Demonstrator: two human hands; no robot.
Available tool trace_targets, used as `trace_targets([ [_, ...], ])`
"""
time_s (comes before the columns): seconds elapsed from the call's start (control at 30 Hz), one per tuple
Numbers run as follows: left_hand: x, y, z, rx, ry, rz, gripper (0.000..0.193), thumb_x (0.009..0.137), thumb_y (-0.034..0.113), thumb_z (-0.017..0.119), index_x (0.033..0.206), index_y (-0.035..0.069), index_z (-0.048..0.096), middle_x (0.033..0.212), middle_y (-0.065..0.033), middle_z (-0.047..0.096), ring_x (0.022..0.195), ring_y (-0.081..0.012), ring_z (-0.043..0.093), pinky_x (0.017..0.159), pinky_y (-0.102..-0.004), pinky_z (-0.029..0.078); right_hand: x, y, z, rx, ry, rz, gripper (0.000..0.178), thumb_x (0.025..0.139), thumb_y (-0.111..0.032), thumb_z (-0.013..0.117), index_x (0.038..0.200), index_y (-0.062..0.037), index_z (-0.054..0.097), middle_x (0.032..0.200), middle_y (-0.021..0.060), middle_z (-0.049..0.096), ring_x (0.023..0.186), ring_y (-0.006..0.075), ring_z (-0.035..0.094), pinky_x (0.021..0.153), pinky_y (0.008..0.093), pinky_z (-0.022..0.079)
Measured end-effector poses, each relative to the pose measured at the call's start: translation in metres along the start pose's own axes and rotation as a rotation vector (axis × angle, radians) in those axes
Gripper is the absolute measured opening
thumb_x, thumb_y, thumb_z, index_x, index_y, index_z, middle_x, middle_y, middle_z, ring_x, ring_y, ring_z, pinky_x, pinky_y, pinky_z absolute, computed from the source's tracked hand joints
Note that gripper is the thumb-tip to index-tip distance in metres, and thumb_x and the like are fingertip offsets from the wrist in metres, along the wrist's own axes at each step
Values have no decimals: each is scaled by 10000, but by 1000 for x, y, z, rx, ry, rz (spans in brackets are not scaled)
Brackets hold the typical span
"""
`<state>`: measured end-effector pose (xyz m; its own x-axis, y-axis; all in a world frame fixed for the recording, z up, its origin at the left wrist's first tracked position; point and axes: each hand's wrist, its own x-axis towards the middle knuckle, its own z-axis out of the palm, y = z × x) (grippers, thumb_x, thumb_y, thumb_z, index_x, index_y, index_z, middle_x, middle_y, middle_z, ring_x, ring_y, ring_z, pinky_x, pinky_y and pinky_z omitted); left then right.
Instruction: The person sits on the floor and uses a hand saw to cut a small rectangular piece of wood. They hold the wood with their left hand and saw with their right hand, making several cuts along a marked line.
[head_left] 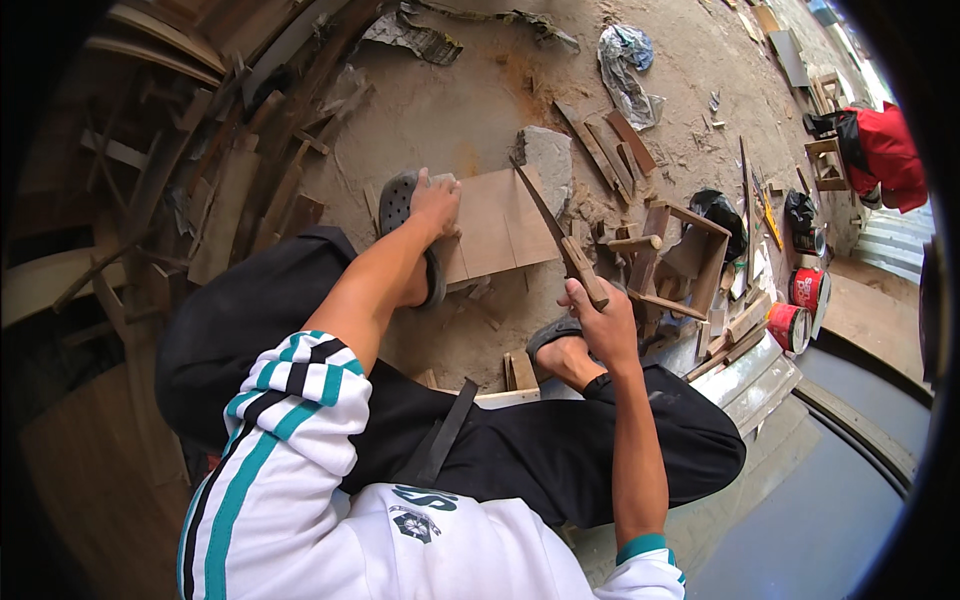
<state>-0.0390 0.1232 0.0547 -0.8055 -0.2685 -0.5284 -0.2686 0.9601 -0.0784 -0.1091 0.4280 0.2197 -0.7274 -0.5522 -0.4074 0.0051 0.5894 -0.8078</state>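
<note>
A thin plywood board (487,212) with dark lines across it lies in front of me, its far right corner by a grey concrete block (546,160). My left hand (437,207) grips the board's left end, beside my foot in a dark grey clog (398,202). In my right hand (603,318) is the wooden handle of a handsaw (541,207). The saw's narrow dark blade slants up and left across the board's right part; whether its teeth touch the wood I cannot tell. My other clog (556,332) is just left of the right hand.
A small wooden frame (712,232) stands right of the saw, among offcuts. Further right are red cans (789,328) and a red bag (888,155). Stacked wood scraps (225,205) fill the left side. Loose strips (597,150) and a crumpled plastic sheet (628,75) lie on the dirt floor beyond.
</note>
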Motion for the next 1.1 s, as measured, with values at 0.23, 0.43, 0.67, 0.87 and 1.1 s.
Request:
trace_targets([
  [0.23,33,-21,7,-267,39,-30,500,911,388,647,1304,81,613,1165,-139,696,1117,-279,654,1088,-446,341,-22,-12,38,-156,42,-111,361,963,-339,687,855,1,630,675,142,641,574,253,611,562,364,469],
  [0.43,52,-11,13,-375,174,-138,646,961,448,538,1451,34,460,1415,-214,528,1344,-311,485,1164,-465,271,-37,1,68,-71,142,-80,359,957,-318,708,838,8,614,642,168,623,536,259,604,540,364,459],
  [0.67,19,85,41,-239,197,190,825,995,560,425,1577,12,220,1652,-219,169,1546,-326,144,1250,-494,123,-42,-3,54,213,274,18,294,994,-261,668,862,1,641,685,40,678,582,79,603,539,250,464],
  [0.87,19,87,96,-359,339,797,745,987,534,476,1591,152,266,1654,-123,243,1532,-293,214,1240,-522,139,-38,15,44,249,269,-11,273,1005,-213,646,855,15,621,666,27,631,584,61,570,538,224,440],
  [1.1,58,9,20,38,307,-188,570,974,462,480,1416,111,560,1515,-197,465,1445,-322,392,1177,-596,206,-25,29,45,81,234,-39,294,1002,-251,653,856,3,618,653,34,625,588,87,566,563,253,449],
])
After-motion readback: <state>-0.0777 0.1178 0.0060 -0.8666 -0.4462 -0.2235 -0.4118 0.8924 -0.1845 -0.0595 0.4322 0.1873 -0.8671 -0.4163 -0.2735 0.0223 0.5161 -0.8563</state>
